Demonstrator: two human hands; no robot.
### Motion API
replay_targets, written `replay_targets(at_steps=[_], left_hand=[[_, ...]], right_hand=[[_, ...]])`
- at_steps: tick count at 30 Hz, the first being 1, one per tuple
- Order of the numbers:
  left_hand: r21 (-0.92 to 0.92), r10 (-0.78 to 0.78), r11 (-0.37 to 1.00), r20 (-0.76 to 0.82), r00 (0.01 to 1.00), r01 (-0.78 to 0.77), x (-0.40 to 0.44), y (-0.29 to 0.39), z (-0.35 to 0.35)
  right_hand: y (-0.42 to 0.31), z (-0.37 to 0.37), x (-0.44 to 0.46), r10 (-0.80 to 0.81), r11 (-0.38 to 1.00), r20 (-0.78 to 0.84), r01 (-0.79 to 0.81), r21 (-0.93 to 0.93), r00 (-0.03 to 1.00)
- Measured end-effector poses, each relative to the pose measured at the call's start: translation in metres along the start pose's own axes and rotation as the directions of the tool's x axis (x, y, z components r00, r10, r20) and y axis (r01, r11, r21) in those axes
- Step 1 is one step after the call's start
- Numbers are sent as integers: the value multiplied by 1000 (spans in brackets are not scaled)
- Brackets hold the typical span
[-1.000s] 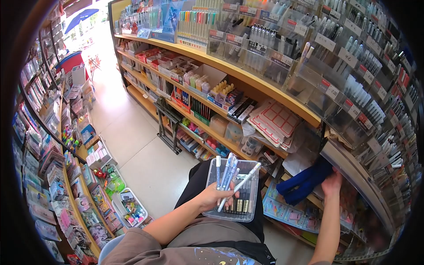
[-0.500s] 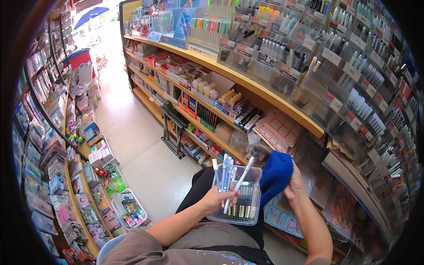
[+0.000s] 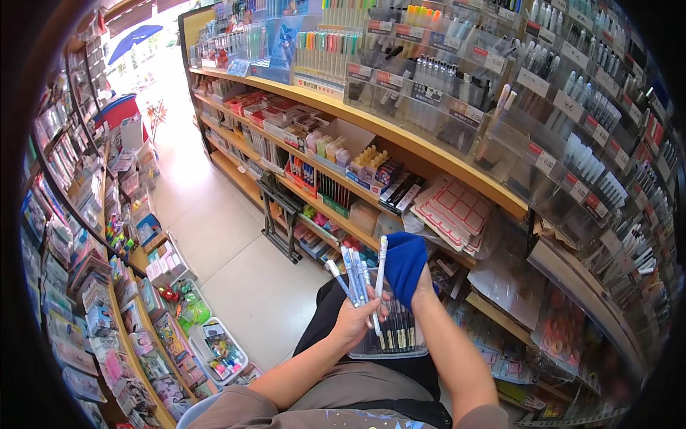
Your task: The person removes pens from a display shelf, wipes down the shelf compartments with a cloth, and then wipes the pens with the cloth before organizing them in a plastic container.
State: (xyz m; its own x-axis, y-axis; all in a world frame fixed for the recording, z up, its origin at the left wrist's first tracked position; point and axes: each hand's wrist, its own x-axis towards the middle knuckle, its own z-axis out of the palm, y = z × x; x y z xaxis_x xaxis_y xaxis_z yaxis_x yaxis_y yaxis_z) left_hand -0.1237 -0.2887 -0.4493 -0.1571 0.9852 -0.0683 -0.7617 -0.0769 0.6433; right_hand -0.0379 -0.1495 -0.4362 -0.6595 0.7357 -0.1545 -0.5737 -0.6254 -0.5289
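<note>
Several blue and white pens [image 3: 352, 268] fan upward out of my left hand [image 3: 358, 318], whose fingers are wrapped round them. One white pen [image 3: 381, 267] leans apart from the others, beside the cloth. My right hand [image 3: 423, 288] holds a bunched blue cloth [image 3: 405, 266], which covers most of its fingers. Beneath both hands, a clear plastic box [image 3: 389, 354] rests on my lap with several dark pens [image 3: 397, 337] inside. The cloth hides the box's upper right part.
Wooden shelves [image 3: 239, 146] with boxed stationery run along the right of the aisle. Clear pen racks [image 3: 443, 107] rise above them. Red-and-white sheets [image 3: 454, 211] lie on a shelf by my right hand. Packed shelves and a white basket [image 3: 239, 357] stand on the left.
My right hand has brought the blue cloth leftward from the right-hand shelf to beside the pens and over the box. The white pen in my left hand now stands more upright.
</note>
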Motion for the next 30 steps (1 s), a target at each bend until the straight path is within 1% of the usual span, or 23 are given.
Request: replay_targets(at_steps=[1,4,5,6,8,9,10,11,12,13,14,15,16,17,18,20,21,24,25,26,28,30], left_hand=[[49,32,998,-42,999,-30,1,-3,-2],[142,68,988,-91,994,-54,-4,-10,-3],[210,73,976,-91,993,-52,-5,-12,-4],[276,79,960,-89,993,-51,-5,-14,-4],[385,99,921,-90,991,-57,-6,-19,-5],[427,115,902,-94,989,-65,-6,-23,-5],[468,133,881,-99,986,-72,-7,-26,-5],[528,121,846,-56,991,-74,-8,-27,-6],[504,105,861,-53,993,-64,-8,-28,-5],[479,89,876,-51,995,-53,-8,-26,1],[454,71,890,-50,996,-41,-9,-26,4],[437,49,899,-31,998,-31,-9,-27,2],[461,8,887,-29,1000,6,-10,-26,1],[486,-34,873,-27,999,43,-10,-24,1],[511,-78,856,-27,997,80,-11,-23,1],[463,-23,886,-11,1000,26,-11,-22,5],[436,7,900,-5,1000,-4,-11,-22,7],[448,61,893,-30,998,-41,-10,-21,7],[476,56,879,-35,998,-33,-10,-20,7],[470,55,882,-31,998,-34,-9,-19,8],[462,53,886,-24,998,-36,-8,-17,9],[482,25,876,-26,999,-9,-9,-14,12]], right_hand=[[1,18,-17,67,998,73,-65,-19,995],[7,8,-32,116,989,216,-92,-118,969],[13,13,-38,136,978,88,-119,-169,987],[17,19,-43,116,961,-126,-144,-236,985],[14,30,-46,193,914,-237,-262,-310,952],[20,34,-46,19,890,-288,-148,-432,957],[31,35,-45,-271,763,-107,146,-630,956],[27,33,-47,-241,808,-164,104,-580,956],[23,32,-50,-206,849,-218,63,-525,954],[23,28,-49,-236,871,-244,94,-482,941],[19,22,-50,-247,883,-228,122,-453,942],[17,11,-43,-307,889,-214,199,-413,927],[14,10,-39,-368,887,-203,277,-371,907],[11,10,-39,-374,904,-216,302,-302,902],[9,9,-38,-371,911,-212,309,-273,904],[7,6,-38,-363,922,-203,320,-216,910],[7,6,-37,-358,927,-173,327,-184,918],[8,12,-50,-281,894,-146,203,-400,949],[12,16,-52,-310,871,-138,223,-437,941],[12,23,-62,-216,882,-229,90,-463,949],[16,28,-68,-185,855,-192,62,-514,964],[11,35,-78,-155,866,-237,17,-499,959]])
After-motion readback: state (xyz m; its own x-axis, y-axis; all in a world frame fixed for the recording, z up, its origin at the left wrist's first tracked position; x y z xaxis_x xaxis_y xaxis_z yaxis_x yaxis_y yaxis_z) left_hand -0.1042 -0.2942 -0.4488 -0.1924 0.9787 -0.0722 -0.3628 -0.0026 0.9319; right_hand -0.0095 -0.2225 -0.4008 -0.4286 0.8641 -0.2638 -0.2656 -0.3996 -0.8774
